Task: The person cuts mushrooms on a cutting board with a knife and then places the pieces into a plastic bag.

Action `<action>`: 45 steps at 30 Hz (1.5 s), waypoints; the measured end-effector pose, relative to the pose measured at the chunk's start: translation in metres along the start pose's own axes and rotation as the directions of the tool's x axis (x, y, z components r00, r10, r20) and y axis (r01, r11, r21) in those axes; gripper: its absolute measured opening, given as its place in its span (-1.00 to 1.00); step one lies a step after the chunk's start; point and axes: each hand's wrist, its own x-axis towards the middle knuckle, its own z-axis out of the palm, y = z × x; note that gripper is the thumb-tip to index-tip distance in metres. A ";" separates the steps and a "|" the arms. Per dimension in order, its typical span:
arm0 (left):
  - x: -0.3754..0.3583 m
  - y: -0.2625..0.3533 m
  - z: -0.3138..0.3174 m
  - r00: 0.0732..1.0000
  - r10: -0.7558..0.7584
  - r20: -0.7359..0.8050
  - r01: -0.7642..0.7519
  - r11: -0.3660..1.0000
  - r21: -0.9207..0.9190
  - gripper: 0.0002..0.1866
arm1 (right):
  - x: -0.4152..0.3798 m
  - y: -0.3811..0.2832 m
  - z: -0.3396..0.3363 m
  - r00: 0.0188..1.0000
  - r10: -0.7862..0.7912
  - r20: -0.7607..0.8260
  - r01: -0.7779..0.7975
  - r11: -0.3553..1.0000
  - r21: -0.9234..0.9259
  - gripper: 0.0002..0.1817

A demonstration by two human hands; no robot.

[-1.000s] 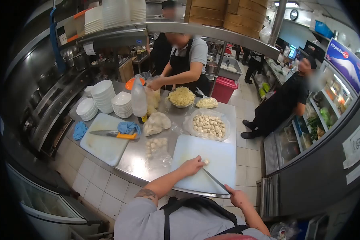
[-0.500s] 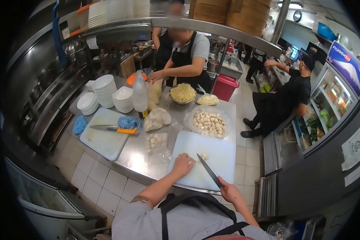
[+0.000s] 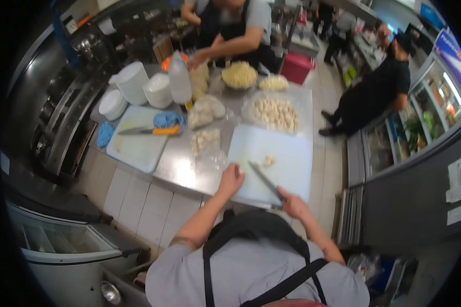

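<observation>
My right hand [image 3: 293, 203] grips the handle of a kitchen knife [image 3: 264, 177]. Its blade slants across a white cutting board [image 3: 292, 169], the tip beside a few pale cut pieces [image 3: 265, 161]. My left hand [image 3: 232, 179] is curled closed at the board's left edge, apart from the pieces and the blade; whether anything is inside its fingers is hidden. Beyond the board, many pale chunks [image 3: 276, 113] lie in a clear plastic bag or tray. To the left sits a plastic bag of pale round pieces [image 3: 206, 140].
A second board [image 3: 138, 148] carries an orange-handled knife [image 3: 161, 131] and a blue cloth [image 3: 169, 119]. Behind are white bowls [image 3: 131, 84], a clear bottle [image 3: 179, 79] and a bowl of noodles [image 3: 239, 75]. One co-worker [image 3: 243, 33] works opposite; another [image 3: 376, 84] stands right, by a display fridge.
My view has tilted down and blurred slightly. My left hand has drawn back from the pieces to the board's left edge and curled. The knife stays in my right hand near the pieces.
</observation>
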 end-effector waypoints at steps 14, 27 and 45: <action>0.054 0.004 0.052 0.920 0.386 0.071 -0.389 0.921 0.033 -0.92 | 0.011 -0.010 0.000 0.990 0.090 -0.108 -0.108 0.979 -0.173 -0.08; 0.042 0.025 0.046 0.949 0.285 0.133 -0.285 0.958 -0.018 -0.88 | -0.043 -0.052 -0.030 0.994 0.107 0.002 -0.103 0.963 -0.248 -0.13; 0.080 0.026 0.028 0.774 0.346 0.530 -0.507 0.840 0.191 -0.67 | -0.053 0.009 -0.022 0.994 0.090 0.056 -0.080 0.984 -0.156 -0.14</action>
